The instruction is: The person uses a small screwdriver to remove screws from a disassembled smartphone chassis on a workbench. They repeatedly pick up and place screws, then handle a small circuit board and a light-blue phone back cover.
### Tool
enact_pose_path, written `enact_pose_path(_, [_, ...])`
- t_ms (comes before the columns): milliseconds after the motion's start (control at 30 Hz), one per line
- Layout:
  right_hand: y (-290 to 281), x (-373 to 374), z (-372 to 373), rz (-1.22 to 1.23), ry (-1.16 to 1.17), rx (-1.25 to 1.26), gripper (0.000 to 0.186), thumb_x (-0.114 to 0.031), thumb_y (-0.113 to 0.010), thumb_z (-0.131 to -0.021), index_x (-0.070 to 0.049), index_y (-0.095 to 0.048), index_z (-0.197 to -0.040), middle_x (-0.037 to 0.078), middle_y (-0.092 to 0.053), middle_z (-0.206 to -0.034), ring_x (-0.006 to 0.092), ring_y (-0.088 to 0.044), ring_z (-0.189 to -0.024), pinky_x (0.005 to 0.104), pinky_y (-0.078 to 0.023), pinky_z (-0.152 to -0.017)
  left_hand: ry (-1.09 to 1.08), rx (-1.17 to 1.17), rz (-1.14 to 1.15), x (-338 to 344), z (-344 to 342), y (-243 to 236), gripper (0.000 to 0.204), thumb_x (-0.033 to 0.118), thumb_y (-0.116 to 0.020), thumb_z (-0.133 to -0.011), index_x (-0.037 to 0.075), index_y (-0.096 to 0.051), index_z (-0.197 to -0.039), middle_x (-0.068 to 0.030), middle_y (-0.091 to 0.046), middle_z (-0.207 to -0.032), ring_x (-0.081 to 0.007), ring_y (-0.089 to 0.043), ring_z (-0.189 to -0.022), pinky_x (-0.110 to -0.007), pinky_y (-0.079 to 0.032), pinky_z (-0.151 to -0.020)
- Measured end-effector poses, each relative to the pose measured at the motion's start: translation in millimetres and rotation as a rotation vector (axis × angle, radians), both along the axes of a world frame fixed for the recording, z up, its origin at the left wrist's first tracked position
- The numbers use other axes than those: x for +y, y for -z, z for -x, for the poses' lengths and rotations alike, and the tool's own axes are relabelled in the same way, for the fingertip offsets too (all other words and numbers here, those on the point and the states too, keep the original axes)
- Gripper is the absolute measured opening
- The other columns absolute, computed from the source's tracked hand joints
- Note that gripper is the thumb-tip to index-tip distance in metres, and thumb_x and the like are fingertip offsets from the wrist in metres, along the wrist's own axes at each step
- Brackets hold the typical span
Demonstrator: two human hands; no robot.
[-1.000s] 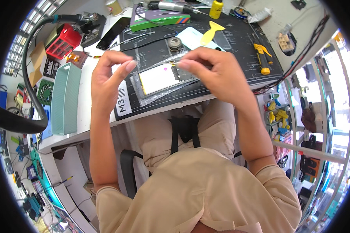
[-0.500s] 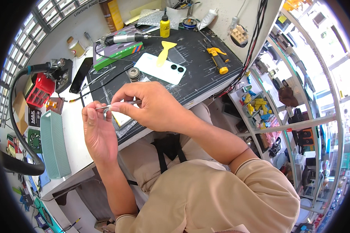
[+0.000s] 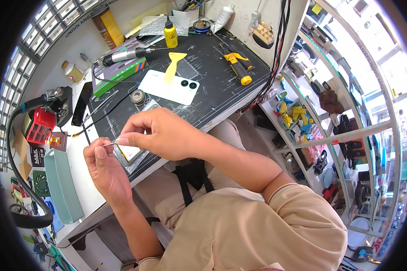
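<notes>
My right hand (image 3: 160,134) pinches a thin metal tool (image 3: 109,144) between thumb and fingers; its kind does not show. The tool's tip reaches the fingertips of my left hand (image 3: 107,171), whose fingers are curled in with the thumb raised. Anything small in the left fingers is hidden. Below the hands, a flat white piece with a yellow edge (image 3: 130,152) lies on clear plastic, partly covered by the right hand. Beyond it are a round metal tin (image 3: 138,96) and a pale phone back cover (image 3: 171,91) with a yellow plastic scraper (image 3: 171,72) on it.
A yellow bottle (image 3: 171,36), a corded handheld tool (image 3: 122,56) on a green-and-purple box (image 3: 117,79), and yellow-black pliers (image 3: 237,67) sit on the dark mat. At left stand a teal basket (image 3: 63,185), red drawers (image 3: 41,126) and a black phone (image 3: 82,104).
Both hands have shifted slightly left and down in view, along with the whole bench, as my head turned. The tool stays between the two hands.
</notes>
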State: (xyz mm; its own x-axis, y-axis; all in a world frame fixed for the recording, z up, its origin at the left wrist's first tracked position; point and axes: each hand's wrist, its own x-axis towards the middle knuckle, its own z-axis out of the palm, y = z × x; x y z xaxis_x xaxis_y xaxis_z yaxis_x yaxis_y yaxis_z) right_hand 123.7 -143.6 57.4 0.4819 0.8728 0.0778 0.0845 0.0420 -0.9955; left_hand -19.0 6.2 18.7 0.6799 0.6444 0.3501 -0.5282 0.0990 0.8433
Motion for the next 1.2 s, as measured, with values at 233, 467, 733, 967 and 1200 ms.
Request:
enact_pose_path(233, [-5.7,-11.5,-17.0,0.026,-0.034,-0.146,0.025,-0.030,-0.076,-0.100,-0.005,-0.078,-0.106,0.008,-0.072,-0.084,0.0152,-0.063,-0.074,0.0323,-0.052,-0.072,-0.038,0.105,-0.167,1.7,3.3,3.5,0.011,0.015,-0.066,-0.107,0.006,-0.066,-0.114,-0.0106,-0.067,-0.112,-0.0184,-0.059,-0.112,-0.035,-0.042,-0.107])
enact_pose_path(467, [5.4,-9.9,-33.1,-0.326,0.185,-0.807,0.010,-0.018,-0.075,-0.091,-0.008,-0.076,-0.095,0.006,-0.065,-0.093,0.0277,-0.062,-0.092,0.0384,-0.051,-0.083,-0.047,0.247,-0.146,4.1,5.2,6.1,0.010,0.012,-0.070,-0.104,0.005,-0.066,-0.110,-0.0093,-0.067,-0.108,-0.0176,-0.060,-0.109,-0.034,-0.045,-0.101])
enact_pose_path(733, [-18.2,-1.2,-46.7,-0.239,-0.050,-1.248,0.011,-0.014,-0.071,-0.076,-0.005,-0.071,-0.083,0.008,-0.061,-0.092,0.0270,-0.060,-0.098,0.0381,-0.053,-0.086,-0.206,0.708,-0.726,4.3,9.1,-17.9,0.011,0.008,-0.081,-0.089,0.000,-0.074,-0.093,-0.0083,-0.066,-0.098,-0.0234,-0.061,-0.107,-0.036,-0.047,-0.096])
enact_pose_path(967, [-59.3,14.6,-53.6,-0.230,-0.150,-1.418,0.014,-0.012,-0.077,-0.085,-0.007,-0.079,-0.097,0.007,-0.068,-0.094,0.0249,-0.063,-0.097,0.0368,-0.053,-0.081,-0.220,0.628,-0.733,10.2,16.7,-42.8,0.014,0.012,-0.082,-0.092,0.004,-0.081,-0.104,-0.0058,-0.074,-0.097,-0.0190,-0.062,-0.105,-0.032,-0.048,-0.095])
enact_pose_path(1200, [-82.9,24.7,-32.9,-0.161,-0.277,-1.256,0.017,-0.005,-0.077,-0.089,-0.007,-0.079,-0.105,0.006,-0.062,-0.090,0.0245,-0.058,-0.086,0.0363,-0.048,-0.077,-0.352,0.444,-0.796,18.7,43.9,-30.4,0.015,0.020,-0.082,-0.095,0.008,-0.083,-0.105,-0.0022,-0.074,-0.097,-0.0173,-0.061,-0.104,-0.031,-0.049,-0.091])
